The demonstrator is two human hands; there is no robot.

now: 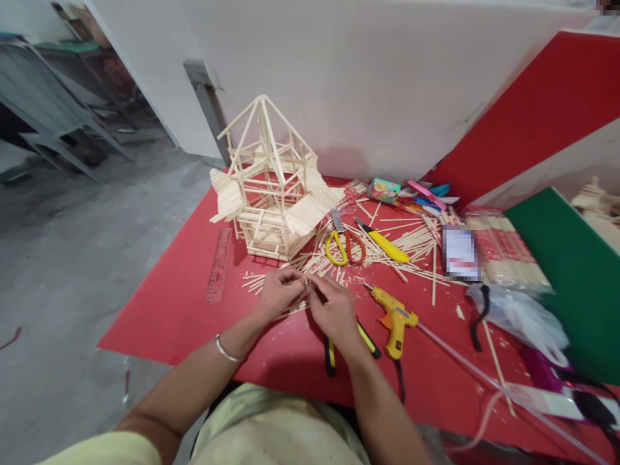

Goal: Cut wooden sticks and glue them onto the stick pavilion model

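Note:
My left hand (281, 292) and my right hand (336, 311) meet fingertip to fingertip over the red tabletop (188, 329). Both pinch at one spot; whatever lies between the fingertips is too small to make out. Just behind them stands a house-like frame of thin wooden sticks (264, 187), with a pointed open roof and slatted side panels. Loose sticks (411, 239) lie scattered behind and under my hands. Beneath my right hand a tool with black and yellow handles (369, 339) is partly hidden. To the right rests a yellow hot glue gun (394, 316), a glue stick running from its back.
Scissors (345, 248) and a yellow utility knife (385, 244) lie on the sticks. A clear ruler (219, 265) is at left. Packaged sticks (513, 252), a plastic bag (526, 323) and a green board (576, 284) occupy the right. A white panel (339, 84) rises behind.

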